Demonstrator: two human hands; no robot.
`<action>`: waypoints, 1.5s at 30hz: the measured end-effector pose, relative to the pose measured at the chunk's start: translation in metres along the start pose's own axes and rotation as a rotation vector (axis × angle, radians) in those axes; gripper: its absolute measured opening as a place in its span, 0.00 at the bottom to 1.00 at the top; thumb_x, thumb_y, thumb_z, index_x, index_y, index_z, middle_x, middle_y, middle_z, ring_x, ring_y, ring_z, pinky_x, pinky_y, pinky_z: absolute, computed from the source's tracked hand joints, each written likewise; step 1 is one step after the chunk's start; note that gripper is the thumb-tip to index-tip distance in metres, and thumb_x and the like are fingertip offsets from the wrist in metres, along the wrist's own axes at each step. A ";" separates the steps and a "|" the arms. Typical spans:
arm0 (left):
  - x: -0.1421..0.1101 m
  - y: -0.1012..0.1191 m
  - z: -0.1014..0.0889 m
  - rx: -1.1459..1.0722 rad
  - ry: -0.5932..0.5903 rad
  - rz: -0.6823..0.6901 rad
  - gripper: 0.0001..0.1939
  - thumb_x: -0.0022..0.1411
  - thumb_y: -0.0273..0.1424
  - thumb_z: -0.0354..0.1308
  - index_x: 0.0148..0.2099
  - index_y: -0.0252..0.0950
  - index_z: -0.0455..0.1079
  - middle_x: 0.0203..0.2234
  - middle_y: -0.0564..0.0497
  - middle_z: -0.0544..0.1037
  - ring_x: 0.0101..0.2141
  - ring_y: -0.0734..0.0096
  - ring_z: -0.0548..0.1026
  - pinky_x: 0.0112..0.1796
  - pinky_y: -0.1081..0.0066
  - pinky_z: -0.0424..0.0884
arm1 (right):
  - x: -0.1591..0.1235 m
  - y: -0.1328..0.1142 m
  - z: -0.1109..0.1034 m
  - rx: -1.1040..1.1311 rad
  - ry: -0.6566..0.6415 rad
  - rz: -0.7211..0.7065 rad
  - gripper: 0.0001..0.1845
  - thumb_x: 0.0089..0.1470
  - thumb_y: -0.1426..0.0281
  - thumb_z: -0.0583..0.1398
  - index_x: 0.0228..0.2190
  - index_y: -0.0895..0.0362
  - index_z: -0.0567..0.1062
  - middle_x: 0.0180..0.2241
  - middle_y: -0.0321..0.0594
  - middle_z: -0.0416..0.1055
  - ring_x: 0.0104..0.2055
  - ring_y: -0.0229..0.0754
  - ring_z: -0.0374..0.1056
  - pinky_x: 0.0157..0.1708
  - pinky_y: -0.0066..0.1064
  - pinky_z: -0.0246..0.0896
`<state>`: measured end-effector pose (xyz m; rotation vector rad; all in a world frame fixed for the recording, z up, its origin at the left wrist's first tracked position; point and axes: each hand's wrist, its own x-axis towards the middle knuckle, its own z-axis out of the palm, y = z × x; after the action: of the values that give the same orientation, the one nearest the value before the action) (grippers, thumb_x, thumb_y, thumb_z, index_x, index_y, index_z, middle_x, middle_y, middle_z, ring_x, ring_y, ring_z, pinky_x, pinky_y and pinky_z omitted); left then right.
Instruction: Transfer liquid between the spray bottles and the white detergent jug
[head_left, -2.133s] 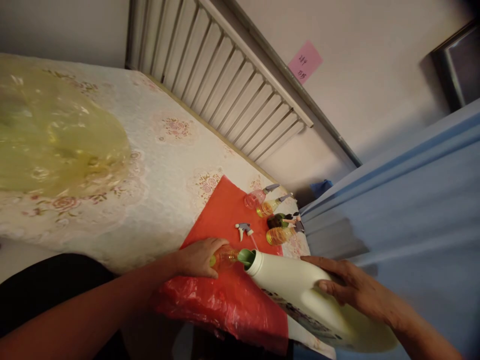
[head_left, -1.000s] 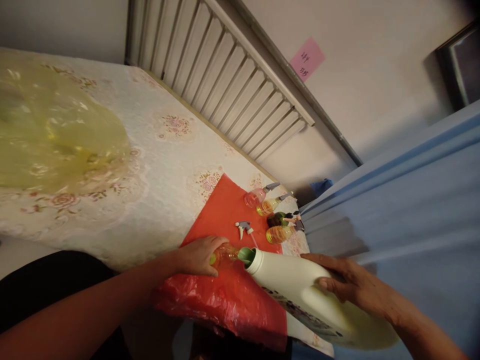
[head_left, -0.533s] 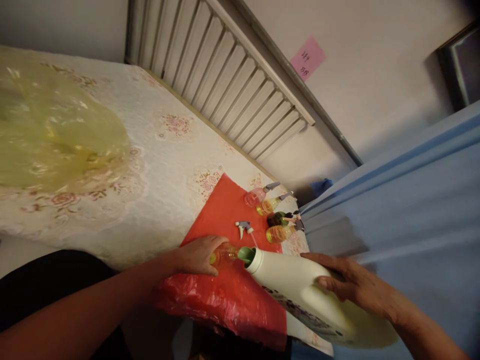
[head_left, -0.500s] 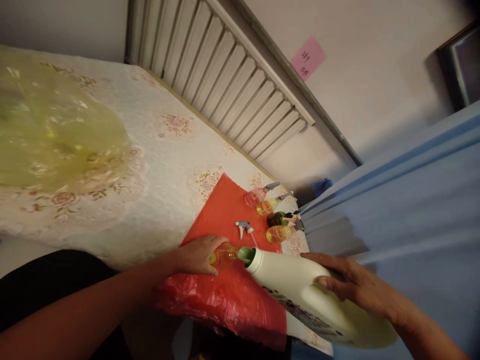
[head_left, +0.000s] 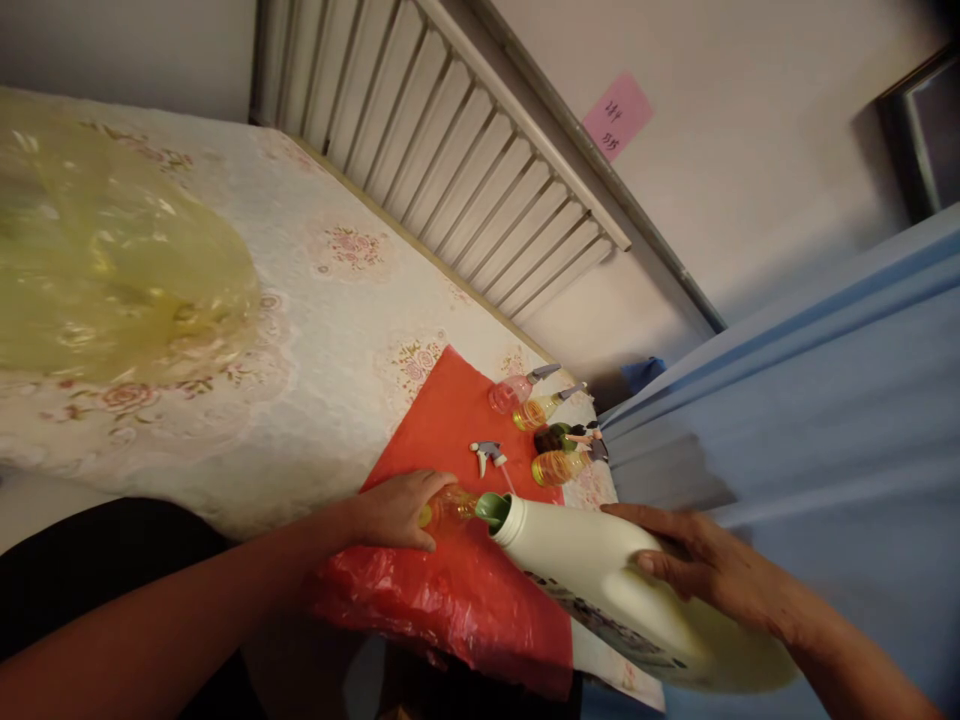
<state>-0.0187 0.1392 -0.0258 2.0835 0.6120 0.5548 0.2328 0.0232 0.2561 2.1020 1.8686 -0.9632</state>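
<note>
Evidently for steadiness, the left hand (head_left: 397,511) curls round a clear bottle (head_left: 451,505) above the red sheet (head_left: 444,410); over the sheet's right side, the right hand (head_left: 701,562) clasps a tilted jug (head_left: 581,548), green spout (head_left: 491,510) perhaps touching the bottle.

Pink note (head_left: 619,116) slightly higher, view apparently shifted

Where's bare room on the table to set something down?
Widest: the flowered tablecloth between yellow bag and red sheet, back to the radiator. Smaller: the sheet beyond the loose spray head, away from the jug. Crowded: four spray bottles near the curtain; also where left hand holds the small bottle at the jug's mouth.
</note>
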 end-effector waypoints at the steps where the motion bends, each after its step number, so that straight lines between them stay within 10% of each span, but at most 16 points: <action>1: 0.000 0.000 0.000 0.002 0.003 0.003 0.39 0.42 0.33 0.65 0.58 0.41 0.58 0.50 0.46 0.71 0.50 0.56 0.70 0.50 0.64 0.67 | 0.000 0.000 0.000 -0.003 0.005 0.000 0.31 0.57 0.53 0.56 0.58 0.53 0.66 0.45 0.42 0.76 0.41 0.50 0.72 0.36 0.34 0.69; 45: 0.000 -0.002 0.002 0.015 0.007 0.016 0.40 0.43 0.33 0.66 0.59 0.40 0.56 0.52 0.45 0.69 0.53 0.54 0.68 0.52 0.62 0.65 | 0.001 0.004 -0.002 -0.057 0.019 0.008 0.31 0.56 0.53 0.56 0.57 0.51 0.66 0.49 0.42 0.74 0.44 0.51 0.72 0.41 0.36 0.69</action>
<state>-0.0182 0.1390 -0.0290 2.1027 0.6055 0.5687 0.2368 0.0239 0.2560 2.0917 1.8715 -0.8810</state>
